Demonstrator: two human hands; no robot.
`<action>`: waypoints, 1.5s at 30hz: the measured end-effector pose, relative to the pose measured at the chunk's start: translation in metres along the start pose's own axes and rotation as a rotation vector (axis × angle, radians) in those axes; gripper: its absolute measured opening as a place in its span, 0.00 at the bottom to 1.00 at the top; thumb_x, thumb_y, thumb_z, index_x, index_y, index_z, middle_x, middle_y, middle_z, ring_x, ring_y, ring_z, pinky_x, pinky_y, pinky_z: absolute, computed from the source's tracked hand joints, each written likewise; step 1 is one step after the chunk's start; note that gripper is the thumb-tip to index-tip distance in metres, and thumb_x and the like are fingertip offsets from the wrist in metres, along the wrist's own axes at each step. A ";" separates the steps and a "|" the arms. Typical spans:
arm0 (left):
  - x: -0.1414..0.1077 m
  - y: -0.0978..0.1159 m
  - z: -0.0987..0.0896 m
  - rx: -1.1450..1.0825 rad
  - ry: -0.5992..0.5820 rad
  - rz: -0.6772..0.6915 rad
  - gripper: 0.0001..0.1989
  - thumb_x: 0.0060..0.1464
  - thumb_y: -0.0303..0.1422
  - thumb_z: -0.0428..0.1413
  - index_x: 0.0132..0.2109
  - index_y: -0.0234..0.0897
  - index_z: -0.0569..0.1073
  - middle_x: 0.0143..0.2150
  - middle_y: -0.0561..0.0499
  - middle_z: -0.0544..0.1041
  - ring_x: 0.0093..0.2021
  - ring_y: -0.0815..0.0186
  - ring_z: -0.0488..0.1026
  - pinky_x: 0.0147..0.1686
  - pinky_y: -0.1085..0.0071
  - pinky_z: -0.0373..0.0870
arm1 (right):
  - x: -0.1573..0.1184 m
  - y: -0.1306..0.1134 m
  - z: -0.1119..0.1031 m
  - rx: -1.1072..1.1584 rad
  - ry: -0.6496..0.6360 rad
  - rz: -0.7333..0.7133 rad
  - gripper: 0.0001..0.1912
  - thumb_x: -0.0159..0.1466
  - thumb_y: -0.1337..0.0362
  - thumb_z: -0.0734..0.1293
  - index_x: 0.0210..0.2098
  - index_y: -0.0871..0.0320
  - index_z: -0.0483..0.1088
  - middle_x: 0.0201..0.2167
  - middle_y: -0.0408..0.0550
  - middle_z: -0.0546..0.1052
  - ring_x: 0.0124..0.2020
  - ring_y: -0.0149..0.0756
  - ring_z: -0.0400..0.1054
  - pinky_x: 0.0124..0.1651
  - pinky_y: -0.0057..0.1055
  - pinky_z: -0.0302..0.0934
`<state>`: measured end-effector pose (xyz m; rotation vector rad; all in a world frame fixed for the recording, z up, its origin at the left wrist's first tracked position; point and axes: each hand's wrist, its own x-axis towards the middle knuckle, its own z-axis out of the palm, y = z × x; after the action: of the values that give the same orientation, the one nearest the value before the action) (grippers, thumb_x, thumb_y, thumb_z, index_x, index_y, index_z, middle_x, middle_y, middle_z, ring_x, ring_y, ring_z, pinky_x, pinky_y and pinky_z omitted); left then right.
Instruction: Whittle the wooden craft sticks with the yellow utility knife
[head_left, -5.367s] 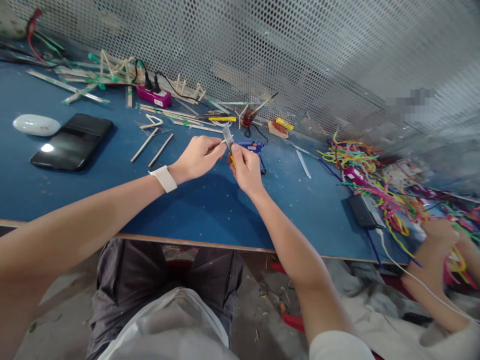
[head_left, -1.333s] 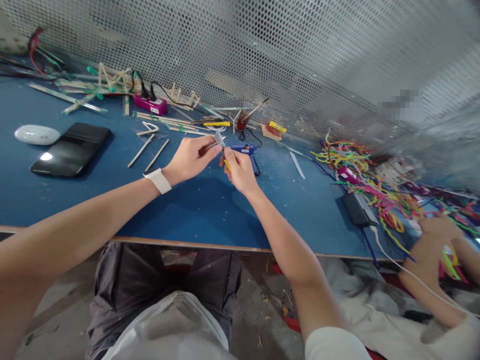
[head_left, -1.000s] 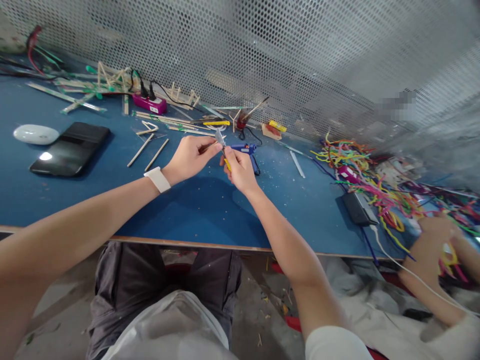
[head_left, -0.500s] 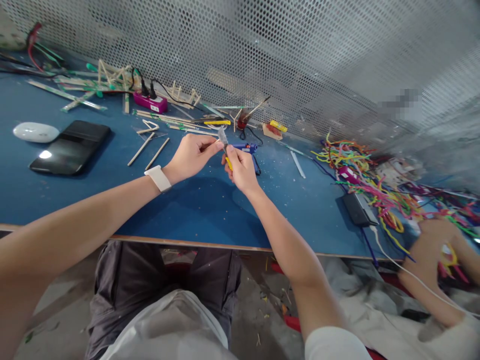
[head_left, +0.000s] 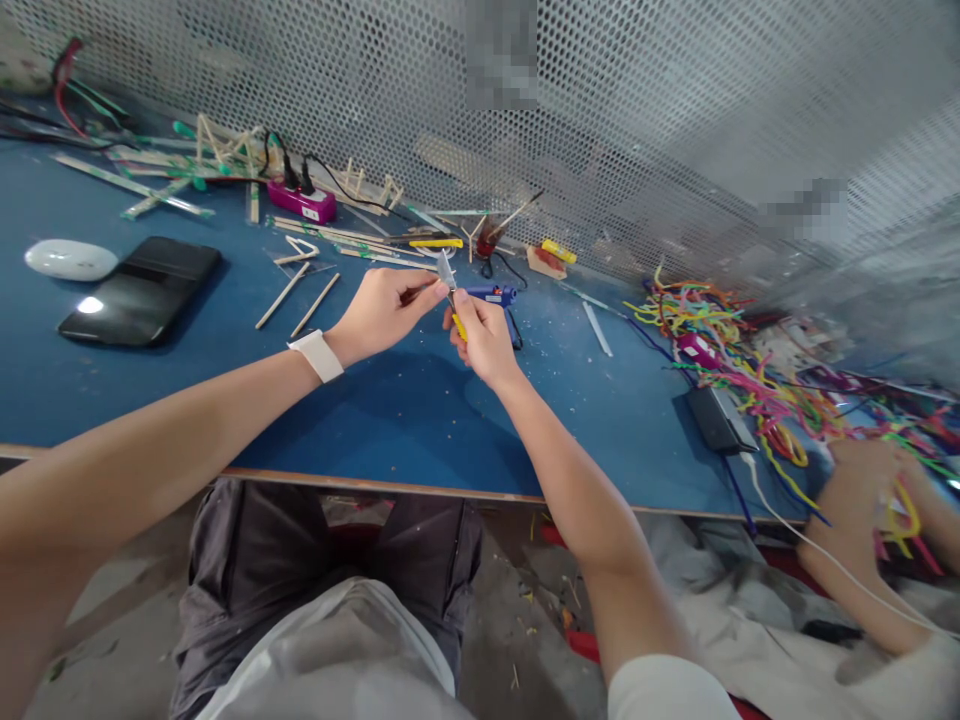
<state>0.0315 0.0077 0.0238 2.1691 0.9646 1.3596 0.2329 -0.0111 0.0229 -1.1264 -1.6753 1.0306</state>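
The light is bright and soft. A white shine glares off the phone (head_left: 139, 290), far off to the left of the left grip (head_left: 386, 310). Dark shadows lie on the counter (head_left: 420, 420) under both arms. The right edge looks blurry and bent.

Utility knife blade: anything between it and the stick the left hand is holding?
Nothing visible. The right hand holds the yellow-handled utility knife with its blade right at the thin stick pinched in the left hand. Whether blade and stick touch is too small to tell. The blue glue gun lies behind, on the table.
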 end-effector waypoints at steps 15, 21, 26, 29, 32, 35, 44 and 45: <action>0.002 0.000 0.001 -0.007 0.038 -0.008 0.35 0.77 0.61 0.55 0.29 0.39 0.74 0.22 0.55 0.62 0.25 0.67 0.55 0.26 0.66 0.50 | -0.001 0.001 0.003 -0.029 0.051 -0.018 0.41 0.75 0.20 0.60 0.31 0.51 0.67 0.19 0.39 0.64 0.19 0.30 0.58 0.20 0.29 0.49; 0.003 -0.002 0.002 -0.002 0.041 -0.001 0.36 0.76 0.61 0.56 0.28 0.39 0.74 0.21 0.55 0.61 0.24 0.68 0.55 0.26 0.65 0.49 | -0.001 0.004 0.002 -0.041 0.063 -0.065 0.41 0.75 0.21 0.61 0.31 0.52 0.69 0.20 0.40 0.66 0.20 0.30 0.59 0.21 0.30 0.50; 0.004 -0.005 0.002 -0.026 0.032 0.000 0.36 0.77 0.61 0.56 0.27 0.40 0.72 0.21 0.55 0.61 0.24 0.68 0.55 0.25 0.65 0.48 | -0.001 0.003 0.002 -0.055 0.067 -0.028 0.40 0.76 0.22 0.61 0.32 0.52 0.69 0.21 0.40 0.66 0.20 0.30 0.58 0.21 0.30 0.50; 0.004 -0.007 0.003 -0.046 0.021 -0.015 0.35 0.76 0.60 0.57 0.26 0.40 0.71 0.20 0.56 0.60 0.24 0.68 0.54 0.25 0.65 0.48 | -0.001 0.001 0.002 -0.058 0.079 -0.018 0.39 0.77 0.23 0.61 0.32 0.52 0.69 0.21 0.40 0.66 0.20 0.30 0.58 0.21 0.30 0.50; 0.005 -0.009 0.003 -0.063 -0.005 -0.036 0.35 0.76 0.60 0.57 0.27 0.40 0.71 0.20 0.56 0.60 0.23 0.68 0.53 0.25 0.65 0.48 | -0.001 0.002 0.001 -0.071 0.091 -0.027 0.39 0.77 0.24 0.61 0.32 0.52 0.69 0.21 0.40 0.66 0.20 0.30 0.58 0.22 0.31 0.51; 0.005 -0.009 0.003 -0.107 -0.047 -0.043 0.35 0.77 0.62 0.56 0.28 0.41 0.71 0.21 0.56 0.59 0.23 0.68 0.53 0.25 0.65 0.48 | -0.001 0.003 0.000 -0.088 0.078 -0.042 0.40 0.77 0.23 0.61 0.32 0.52 0.69 0.22 0.41 0.66 0.21 0.31 0.59 0.22 0.31 0.51; 0.004 -0.003 0.002 -0.297 -0.194 -0.014 0.38 0.74 0.71 0.49 0.36 0.43 0.75 0.21 0.54 0.65 0.23 0.63 0.67 0.25 0.64 0.62 | -0.001 0.002 -0.004 -0.083 -0.016 -0.078 0.42 0.74 0.19 0.60 0.33 0.52 0.69 0.22 0.41 0.66 0.21 0.31 0.60 0.22 0.30 0.51; 0.003 -0.004 0.002 -0.298 -0.198 -0.019 0.38 0.74 0.72 0.49 0.36 0.43 0.75 0.21 0.54 0.65 0.23 0.64 0.67 0.24 0.64 0.62 | -0.001 0.002 -0.004 -0.089 -0.018 -0.073 0.42 0.74 0.19 0.60 0.33 0.52 0.69 0.22 0.41 0.66 0.21 0.31 0.60 0.22 0.30 0.50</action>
<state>0.0331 0.0127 0.0227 2.0157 0.6599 1.1691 0.2378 -0.0113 0.0222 -1.1068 -1.7786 0.9307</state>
